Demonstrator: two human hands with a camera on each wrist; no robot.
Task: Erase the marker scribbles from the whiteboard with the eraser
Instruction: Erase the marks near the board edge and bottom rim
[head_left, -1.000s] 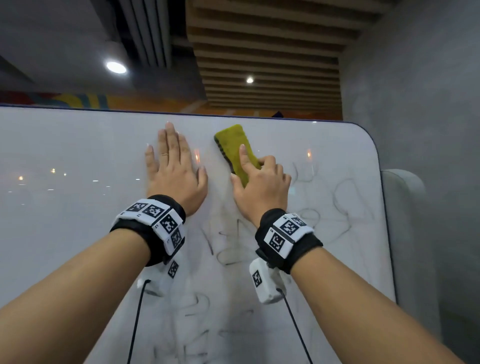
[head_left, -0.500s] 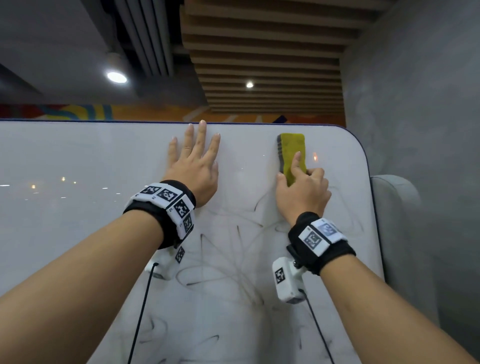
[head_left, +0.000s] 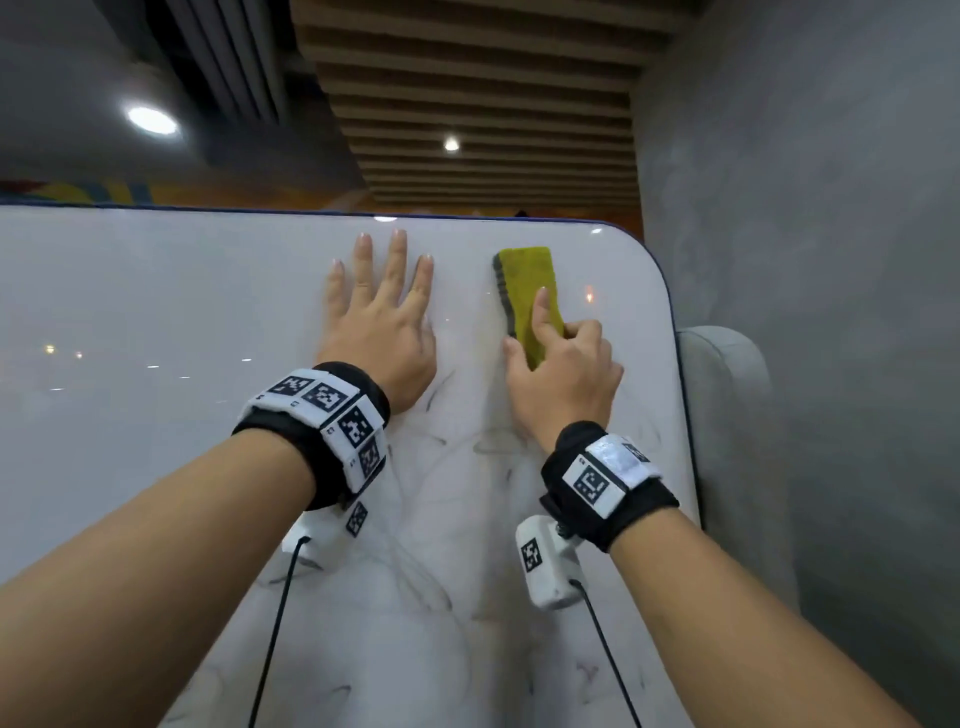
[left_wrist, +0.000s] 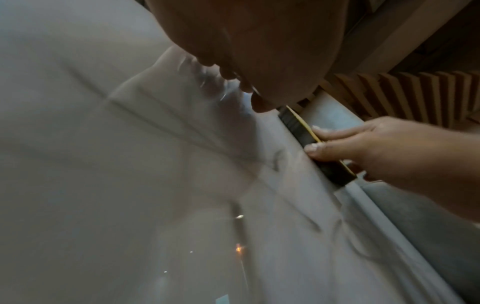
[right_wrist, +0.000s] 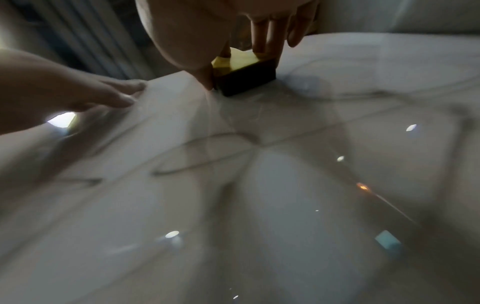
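Observation:
A yellow-topped eraser (head_left: 525, 286) with a dark felt underside lies flat against the whiteboard (head_left: 156, 312) near its upper right corner. My right hand (head_left: 563, 364) grips it, thumb on the left edge, forefinger along the yellow top, other fingers curled on the right side. The eraser (right_wrist: 244, 72) shows end-on in the right wrist view and side-on as a dark strip, the eraser (left_wrist: 306, 139), in the left wrist view. My left hand (head_left: 382, 317) lies flat on the board with straight fingers, left of the eraser. Faint grey scribbles (head_left: 431, 571) smear the board below both hands.
The board's rounded dark-edged right corner (head_left: 654, 260) is close to the eraser. A grey upholstered panel (head_left: 727, 415) stands just beyond the right edge, then a grey wall (head_left: 831, 260). Cables (head_left: 270, 649) hang from both wrist cameras over the board.
My right hand has slid the eraser rightward from beside the left hand to the upper right corner area. The left hand has stayed flat on the board. The scribbles near the hands look fainter.

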